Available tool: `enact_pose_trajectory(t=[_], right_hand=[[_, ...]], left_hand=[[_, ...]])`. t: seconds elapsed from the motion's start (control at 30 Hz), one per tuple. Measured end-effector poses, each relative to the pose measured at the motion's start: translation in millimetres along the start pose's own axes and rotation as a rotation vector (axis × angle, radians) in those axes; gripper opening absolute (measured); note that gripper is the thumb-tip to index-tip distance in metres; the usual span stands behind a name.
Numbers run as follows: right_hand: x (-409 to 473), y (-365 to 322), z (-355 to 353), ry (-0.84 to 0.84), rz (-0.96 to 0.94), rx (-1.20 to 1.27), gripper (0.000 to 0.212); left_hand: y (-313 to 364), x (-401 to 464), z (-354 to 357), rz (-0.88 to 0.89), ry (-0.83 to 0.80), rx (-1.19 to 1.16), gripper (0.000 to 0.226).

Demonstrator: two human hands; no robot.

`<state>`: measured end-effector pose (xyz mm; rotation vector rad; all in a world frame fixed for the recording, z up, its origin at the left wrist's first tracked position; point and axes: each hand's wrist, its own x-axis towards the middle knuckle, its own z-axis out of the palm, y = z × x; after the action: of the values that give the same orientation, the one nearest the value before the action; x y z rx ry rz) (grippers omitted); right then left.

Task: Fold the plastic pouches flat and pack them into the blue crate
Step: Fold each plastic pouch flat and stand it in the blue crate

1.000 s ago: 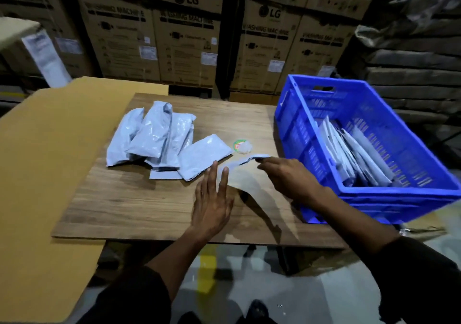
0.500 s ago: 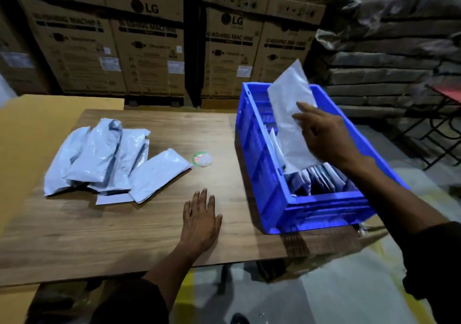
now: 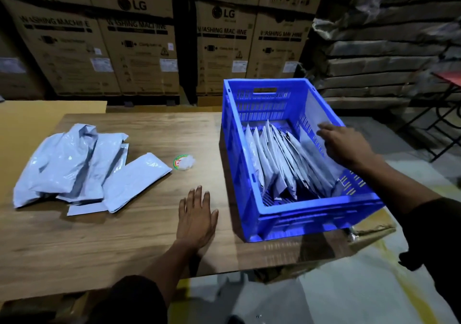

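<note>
Left hand (image 3: pixel 197 217) flat on the wooden table (image 3: pixel 99 243), fingers straight, holding nothing. Right hand (image 3: pixel 345 144) extended over the blue crate (image 3: pixel 311 220), pressing a folded pouch (image 3: pixel 309 114) against the right wall; packing step. Farther left, unfolded pouches (image 3: pixel 82 169) wait; next, probably fetch one.

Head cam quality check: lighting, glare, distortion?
Head view: dim room, dark corners; glossy sheen on the pale grey plastic pouches piled on the wooden table; wide-angle bowing tilts the brown cardboard cartons; bright blue plastic crate looks oversaturated; right hand slightly soft.
</note>
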<state>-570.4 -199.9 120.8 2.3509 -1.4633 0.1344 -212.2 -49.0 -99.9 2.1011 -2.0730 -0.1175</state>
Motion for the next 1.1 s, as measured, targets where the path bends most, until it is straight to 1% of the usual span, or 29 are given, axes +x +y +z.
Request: enact_pose_trajectory(t=[0.07,0.13,0.2,0.27,0.33,0.4,0.47,0.6,0.67,0.87,0.97,1.1], right_hand=[[1,7,10,-0.061,0.004,-0.026,0.026],[2,11,14,-0.063,-0.003,-0.018,0.024],[4,14,12,-0.019,-0.018,-0.001,0.024],[7,16,4,0.067,-0.033,0.027,0.024],[13,19,-4,0.139,-0.035,0.090,0.029],[18,19,-9,0.164,-0.036,0.128,0.032],[21,14,-7,0.151,-0.055,0.142,0.032],[16,0,7,0.010,-0.076,0.141,0.031],[14,0,11,-0.015,-0.059,0.122,0.029],[19,11,4,0.033,-0.104,0.125,0.034],[19,11,1,0.034,-0.116,0.103,0.031],[22,9,-8,0.037,-0.130,0.005,0.027]], left_hand=[[1,-1,1,-0.014,0.013,0.007,0.064],[1,-1,1,-0.032,0.020,0.012,0.065],[3,-1,2,-0.041,0.025,0.007,0.065],[4,-1,1,-0.043,0.033,-0.002,0.065],[5,0,1,-0.044,0.040,-0.007,0.065],[5,-1,1,-0.047,0.043,0.000,0.065],[6,-2,-1,-0.050,0.034,0.014,0.066],[7,-2,-1,-0.056,0.023,0.010,0.064],[7,-3,0,-0.055,0.027,0.012,0.064],[7,-2,1,-0.055,0.027,0.036,0.064],[7,-1,1,-0.049,0.036,0.028,0.064],[7,-2,0,-0.049,0.032,0.032,0.064]])
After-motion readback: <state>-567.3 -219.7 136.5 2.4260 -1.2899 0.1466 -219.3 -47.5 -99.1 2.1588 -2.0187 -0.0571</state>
